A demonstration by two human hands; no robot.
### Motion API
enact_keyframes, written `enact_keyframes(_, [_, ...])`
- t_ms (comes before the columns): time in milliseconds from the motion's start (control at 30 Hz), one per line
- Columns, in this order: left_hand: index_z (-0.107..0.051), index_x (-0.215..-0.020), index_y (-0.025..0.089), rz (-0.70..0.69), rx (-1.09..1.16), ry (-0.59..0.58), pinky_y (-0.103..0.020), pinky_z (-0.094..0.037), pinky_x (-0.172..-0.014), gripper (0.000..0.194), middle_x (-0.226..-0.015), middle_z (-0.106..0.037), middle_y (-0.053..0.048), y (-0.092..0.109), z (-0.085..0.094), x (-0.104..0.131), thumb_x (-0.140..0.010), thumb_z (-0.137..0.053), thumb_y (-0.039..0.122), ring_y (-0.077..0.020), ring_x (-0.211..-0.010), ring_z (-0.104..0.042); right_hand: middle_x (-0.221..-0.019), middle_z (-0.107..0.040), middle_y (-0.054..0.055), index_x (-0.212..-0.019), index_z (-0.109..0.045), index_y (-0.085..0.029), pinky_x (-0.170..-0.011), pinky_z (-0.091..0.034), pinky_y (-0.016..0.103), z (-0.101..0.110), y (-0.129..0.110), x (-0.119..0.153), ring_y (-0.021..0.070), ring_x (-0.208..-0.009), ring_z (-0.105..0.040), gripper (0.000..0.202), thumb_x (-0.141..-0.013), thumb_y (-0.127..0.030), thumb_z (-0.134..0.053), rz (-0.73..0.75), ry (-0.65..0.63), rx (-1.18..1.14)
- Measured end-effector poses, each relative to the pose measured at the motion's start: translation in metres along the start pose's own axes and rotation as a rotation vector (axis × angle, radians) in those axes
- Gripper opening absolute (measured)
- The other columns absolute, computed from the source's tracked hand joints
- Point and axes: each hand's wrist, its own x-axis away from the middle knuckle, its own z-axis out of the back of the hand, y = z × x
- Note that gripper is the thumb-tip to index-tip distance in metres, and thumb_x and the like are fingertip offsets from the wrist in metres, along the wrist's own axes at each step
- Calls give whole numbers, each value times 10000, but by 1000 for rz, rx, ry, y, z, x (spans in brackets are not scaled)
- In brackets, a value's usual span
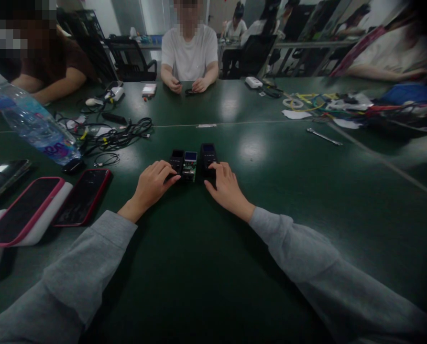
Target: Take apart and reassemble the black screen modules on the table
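Three small items lie side by side on the dark green table in the middle of the head view. My left hand [155, 182] has its thumb and fingers around the lower part of a black handheld device with a small screen [178, 155]. Beside that device is a bare green circuit board with a small display [191, 165]. Across a narrow gap to the right lies another black handheld device [208, 152]. My right hand [227, 187] holds its lower end between thumb and fingers. Both hands partly hide the devices they hold.
Phones [86, 198], a tilted water bottle [37, 122] and tangled black cables [123, 136] are on the left. A wrench [323, 137] and coloured wires [317, 101] lie to the right. Across the table [206, 267] sits a person in a white shirt [189, 50].
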Motion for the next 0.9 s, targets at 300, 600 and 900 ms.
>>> enact_keyframes(300, [-585,-1172,209,-40,-2,62,-414,-478,-898,433,-1158,-635,-105,3,-1,2,-880,-609,528,-259,-1075,-575,-1296,-412,150,-1284,-374,-209,-927,-489,502,-1,-1,0,323,-1168,-497,428,-903,-291,-550,-10,-8,18])
enact_keyframes(600, [-459,-1388,235,-179,55,-135,-512,-284,-1178,495,-1484,-486,-94,9,-9,-12,-940,-563,416,-278,-1430,-368,-1250,-437,158,-1255,-386,-189,-905,-479,484,-1,-4,-1,325,-1153,-496,399,-887,-252,-527,7,22,53])
enact_keyframes(900, [-558,-1256,200,-67,60,-100,-521,-354,-1117,356,-1407,-566,-110,17,-24,-24,-932,-588,342,-278,-1321,-503,-1244,-437,161,-1248,-375,-196,-900,-480,494,-2,-3,-2,334,-1159,-491,395,-887,-248,-527,10,25,55])
